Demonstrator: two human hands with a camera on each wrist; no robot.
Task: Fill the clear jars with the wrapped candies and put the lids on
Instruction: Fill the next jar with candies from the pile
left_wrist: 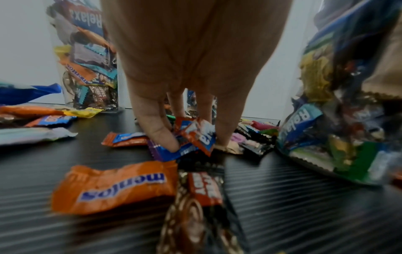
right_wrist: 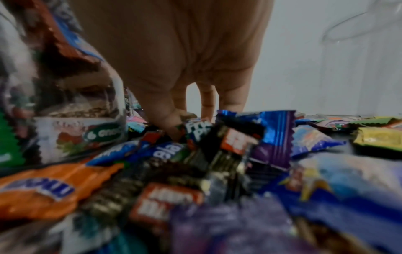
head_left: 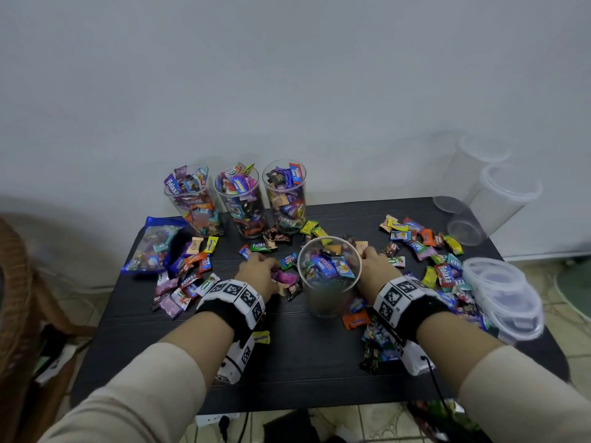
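Observation:
A clear jar (head_left: 329, 292), partly filled with wrapped candies, stands open in the middle of the black table (head_left: 303, 362). Just left of it my left hand (head_left: 260, 266) reaches down into loose candies. In the left wrist view my left hand (left_wrist: 193, 137) pinches an orange and blue wrapper (left_wrist: 196, 133) and others between thumb and fingers. My right hand (head_left: 372, 259) is just right of the jar, fingers curled into a heap of candies (right_wrist: 234, 141). Three jars (head_left: 238, 199) at the back are full and have no lids on.
A stack of clear lids (head_left: 503, 295) sits at the table's right edge. Two empty lidded jars (head_left: 502, 199) stand at the back right. A blue candy bag (head_left: 153, 244) lies at the left. Loose candies (head_left: 425, 247) cover both sides. A wicker chair (head_left: 19, 298) stands left of the table.

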